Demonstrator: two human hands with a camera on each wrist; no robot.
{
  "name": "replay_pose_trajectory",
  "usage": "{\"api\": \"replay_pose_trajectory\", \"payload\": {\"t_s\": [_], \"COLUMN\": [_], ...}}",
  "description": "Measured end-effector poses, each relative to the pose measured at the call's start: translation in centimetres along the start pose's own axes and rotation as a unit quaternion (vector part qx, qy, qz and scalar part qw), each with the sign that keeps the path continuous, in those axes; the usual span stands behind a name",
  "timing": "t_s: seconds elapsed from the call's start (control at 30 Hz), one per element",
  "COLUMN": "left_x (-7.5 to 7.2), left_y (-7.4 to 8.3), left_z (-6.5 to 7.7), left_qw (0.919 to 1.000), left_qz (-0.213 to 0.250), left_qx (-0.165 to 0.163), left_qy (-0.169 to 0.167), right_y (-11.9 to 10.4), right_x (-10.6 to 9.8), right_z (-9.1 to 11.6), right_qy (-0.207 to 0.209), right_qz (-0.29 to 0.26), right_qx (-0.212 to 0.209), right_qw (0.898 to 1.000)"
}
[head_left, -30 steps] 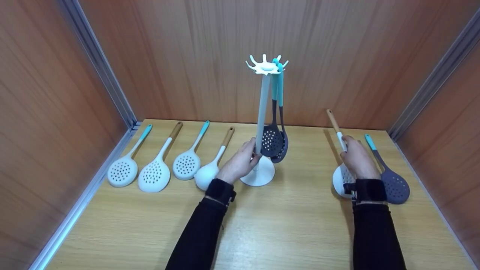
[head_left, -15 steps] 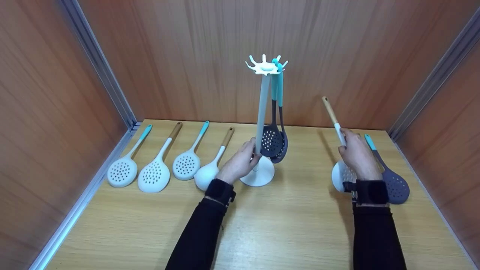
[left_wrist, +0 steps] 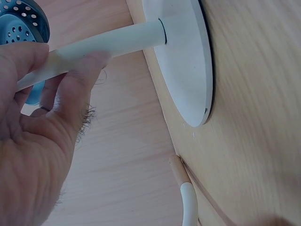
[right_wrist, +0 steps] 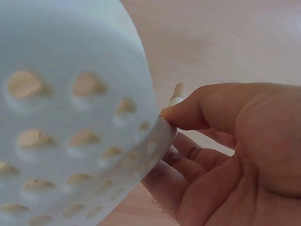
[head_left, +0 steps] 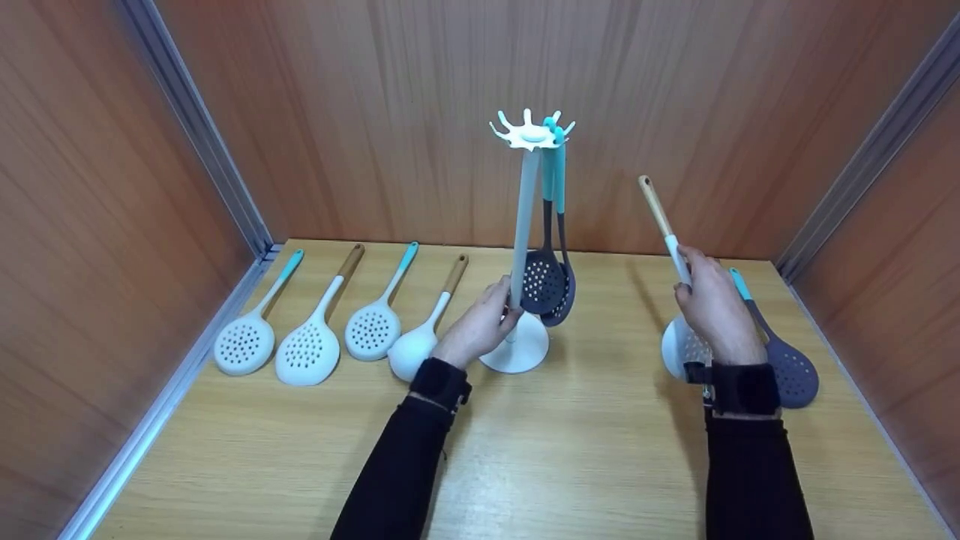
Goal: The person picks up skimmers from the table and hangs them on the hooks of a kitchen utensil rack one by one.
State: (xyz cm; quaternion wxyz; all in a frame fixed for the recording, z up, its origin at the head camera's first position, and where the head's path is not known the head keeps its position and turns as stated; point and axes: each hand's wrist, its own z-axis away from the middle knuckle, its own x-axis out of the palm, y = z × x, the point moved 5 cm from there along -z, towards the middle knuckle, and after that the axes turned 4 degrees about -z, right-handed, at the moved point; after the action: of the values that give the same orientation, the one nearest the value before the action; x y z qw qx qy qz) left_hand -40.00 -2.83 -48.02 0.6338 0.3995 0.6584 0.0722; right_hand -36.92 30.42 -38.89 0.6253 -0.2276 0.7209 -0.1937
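Note:
In the head view my left hand (head_left: 480,322) grips the white pole of a utensil stand (head_left: 527,217) low down, fingers and thumb curled round it; the left wrist view shows the same hold above the round base (left_wrist: 186,61). Two dark slotted utensils (head_left: 545,281) with turquoise handles hang from the stand's right-side hooks. At the right my right hand (head_left: 716,307) pinches the neck of a white skimmer (head_left: 655,206) with a wooden handle. Its handle end is tilted up and away. The perforated head (right_wrist: 61,56) fills the left of the right wrist view, partly hidden by the hand in the head view.
Left of the stand lie three white perforated skimmers (head_left: 308,352) and a white ladle (head_left: 414,352) with a wooden handle. A dark slotted turner (head_left: 791,371) lies right of my right hand. Wooden walls (head_left: 420,90) close the table (head_left: 585,450) at the back and sides.
My right hand has risen slightly, lifting the white skimmer; its wooden handle end has swung higher and a little left. The left hand and the stand have stayed in place.

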Motion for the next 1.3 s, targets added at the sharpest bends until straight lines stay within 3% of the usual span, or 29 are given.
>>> {"api": "replay_pose_trajectory", "payload": {"t_s": [0.17,0.4,1.1,1.3], "left_x": [0.1,0.0,0.1,0.0], "left_y": [-0.1,0.0,-0.1,0.0], "left_z": [0.0,0.0,0.0,0.0], "left_qw": [1.0000,0.9997,0.9999,0.9999], "left_qz": [-0.001,-0.005,-0.009,-0.012], "left_qx": [-0.008,0.020,0.003,0.010], "left_qy": [-0.004,0.011,0.006,0.007], "right_y": [-0.7,-1.8,-4.3,-5.1], "right_x": [-0.2,-0.8,-1.7,-2.1], "right_z": [0.3,1.0,2.4,2.8], "right_qy": [0.004,0.027,0.052,0.085], "right_qz": [-0.003,-0.007,-0.036,-0.046], "right_qx": [0.002,-0.038,-0.058,-0.090], "right_qw": [1.000,0.999,0.996,0.991]}}
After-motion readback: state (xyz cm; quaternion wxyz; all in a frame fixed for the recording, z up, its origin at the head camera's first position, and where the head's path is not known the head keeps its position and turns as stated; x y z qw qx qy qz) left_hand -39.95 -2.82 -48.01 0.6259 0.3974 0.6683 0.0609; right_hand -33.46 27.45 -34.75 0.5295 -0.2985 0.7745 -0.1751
